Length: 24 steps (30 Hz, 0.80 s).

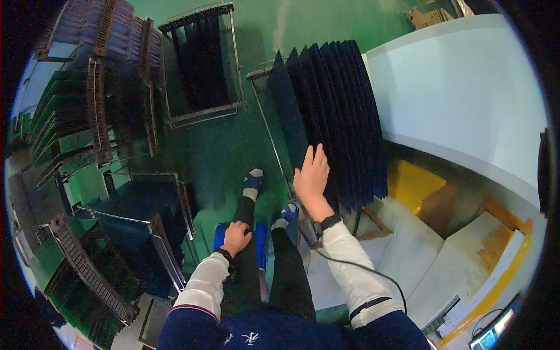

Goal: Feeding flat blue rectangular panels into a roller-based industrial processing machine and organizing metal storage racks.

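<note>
My right hand (pixel 312 175) is raised with its fingers stretched out, at the near left edge of a row of dark blue flat panels (pixel 335 116). I cannot tell whether its fingertips touch the nearest panel. The panels stand upright side by side in a slotted metal rack (pixel 261 74). Resting on my leg near the knee is my left hand (pixel 237 238), holding nothing, its fingers lying over the black trousers (pixel 248 280).
On the left stand several metal racks (pixel 93 291) with dark panels. Another rack (pixel 201 64) is on the green floor ahead. To the right are a large white surface (pixel 455 87), a yellow bin (pixel 414 186) and a cardboard piece (pixel 438 210). A black cable (pixel 367 269) crosses my right forearm.
</note>
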Each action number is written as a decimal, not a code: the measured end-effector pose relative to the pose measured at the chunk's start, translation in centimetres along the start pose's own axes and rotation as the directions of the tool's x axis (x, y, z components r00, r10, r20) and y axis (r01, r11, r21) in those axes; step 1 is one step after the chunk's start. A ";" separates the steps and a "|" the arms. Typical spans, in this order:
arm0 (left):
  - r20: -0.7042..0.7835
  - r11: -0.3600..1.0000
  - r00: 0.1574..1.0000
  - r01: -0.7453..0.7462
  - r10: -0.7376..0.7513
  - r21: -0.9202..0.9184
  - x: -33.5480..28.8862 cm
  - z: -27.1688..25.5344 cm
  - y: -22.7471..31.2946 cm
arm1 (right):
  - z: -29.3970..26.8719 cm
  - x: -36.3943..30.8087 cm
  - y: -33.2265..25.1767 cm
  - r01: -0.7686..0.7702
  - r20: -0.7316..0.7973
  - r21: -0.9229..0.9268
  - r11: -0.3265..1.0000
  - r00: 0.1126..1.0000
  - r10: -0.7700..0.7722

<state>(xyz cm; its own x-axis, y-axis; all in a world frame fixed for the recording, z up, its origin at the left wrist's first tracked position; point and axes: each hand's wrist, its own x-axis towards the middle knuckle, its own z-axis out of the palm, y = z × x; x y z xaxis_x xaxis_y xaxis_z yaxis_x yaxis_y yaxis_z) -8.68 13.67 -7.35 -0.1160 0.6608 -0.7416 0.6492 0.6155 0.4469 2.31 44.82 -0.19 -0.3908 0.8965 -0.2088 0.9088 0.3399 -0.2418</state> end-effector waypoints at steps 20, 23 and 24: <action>-0.077 0.988 0.995 -0.066 0.056 -0.139 -0.9 -2.6 -2.0 | 3.9 4.3 5.6 -0.105 0.177 0.014 0.994 0.979 0.101; -0.090 0.984 0.995 -0.052 0.037 -0.171 -0.7 -4.4 -1.7 | 1.9 4.2 5.0 0.013 0.176 0.008 1.000 0.984 -0.014; -0.078 0.982 0.997 -0.033 0.019 -0.188 -0.9 -4.8 -1.8 | 1.0 4.0 4.8 0.018 0.177 0.006 1.000 0.984 -0.019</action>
<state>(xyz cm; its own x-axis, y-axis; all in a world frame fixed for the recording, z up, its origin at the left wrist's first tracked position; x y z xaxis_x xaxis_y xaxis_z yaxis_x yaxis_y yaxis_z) -13.33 14.03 -5.05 -0.1624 0.7037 -0.6917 0.4995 0.6632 0.5574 5.00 49.73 -3.16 -0.4276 0.8254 -0.3686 0.9007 0.3543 -0.2514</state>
